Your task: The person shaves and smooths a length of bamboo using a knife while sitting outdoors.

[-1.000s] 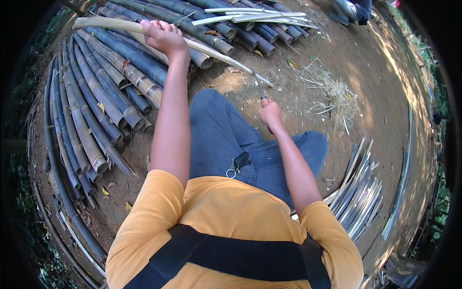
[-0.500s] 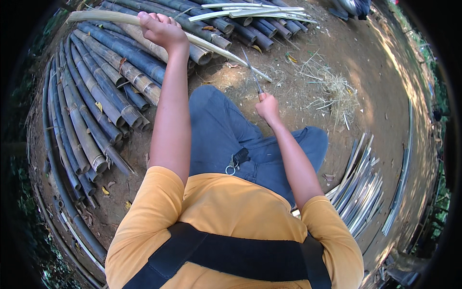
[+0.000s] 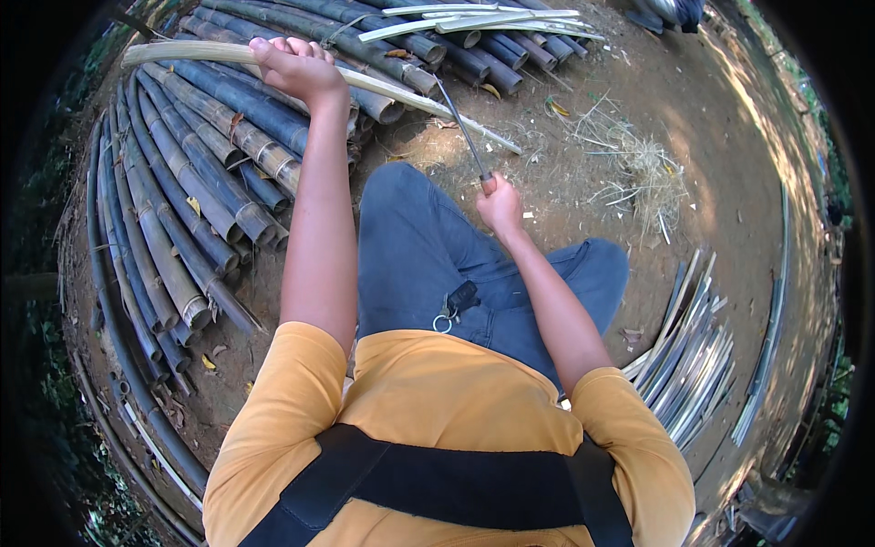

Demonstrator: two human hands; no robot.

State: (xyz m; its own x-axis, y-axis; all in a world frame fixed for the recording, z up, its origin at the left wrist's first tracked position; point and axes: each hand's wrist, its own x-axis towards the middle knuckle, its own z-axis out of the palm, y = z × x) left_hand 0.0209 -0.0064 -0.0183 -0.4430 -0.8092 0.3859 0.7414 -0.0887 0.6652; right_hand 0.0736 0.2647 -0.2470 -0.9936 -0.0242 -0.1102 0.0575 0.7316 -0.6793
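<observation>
My left hand [image 3: 303,71] is wrapped round a long pale bamboo strip [image 3: 401,94], held out over the bamboo poles. One end of the strip sticks out to the left of my fist; the other slants down to the right, above the bare ground. My right hand [image 3: 500,206] grips the handle of a knife [image 3: 467,137]. Its thin dark blade points up and to the left, and its upper part lies close to the strip's right stretch. Whether blade and strip touch, I cannot tell.
Cut bamboo poles [image 3: 173,214] fan out at the left and far side. Pale split strips [image 3: 474,20] lie on top at the back. A heap of shavings [image 3: 652,182] is at right, a bundle of slats [image 3: 684,365] at lower right. A person's foot [image 3: 645,20] shows far right.
The knife has moved left along the strip, and my right hand has shifted slightly left with it. My left hand keeps its hold on the strip, nearly in place.
</observation>
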